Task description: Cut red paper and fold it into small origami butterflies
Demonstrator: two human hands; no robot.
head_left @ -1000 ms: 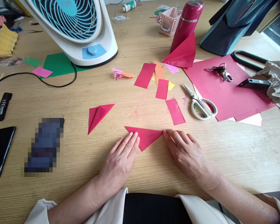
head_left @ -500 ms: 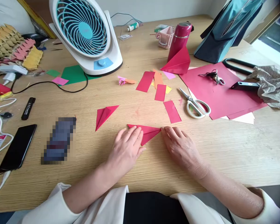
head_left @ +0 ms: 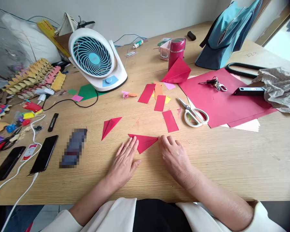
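Observation:
A folded red paper triangle point(head_left: 145, 142) lies on the wooden table in front of me. My left hand point(head_left: 124, 160) rests flat at its left end, fingertips on the paper and thumb held out to the side. At the paper's right tip, the curled fingers of my right hand point(head_left: 173, 154) pinch the pointed corner; the fingertips are partly hidden. A second folded red paper piece point(head_left: 110, 126) lies to the left, beyond my left hand. Farther off are small red paper rectangles point(head_left: 170, 121) and white-handled scissors point(head_left: 194, 114).
Red paper sheets point(head_left: 222, 103) on the right carry keys point(head_left: 216, 84). Behind them stand a teal bag point(head_left: 222, 42), a red thermos point(head_left: 176, 51) and a fan point(head_left: 94, 59). Phones point(head_left: 43, 154), a black marker point(head_left: 53, 122) and a white cable point(head_left: 19, 169) lie on the left.
The view has shifted, bringing in more of the table's left side. My left hand has flattened and slid left, uncovering more of the folded paper. My right hand stays at the right tip.

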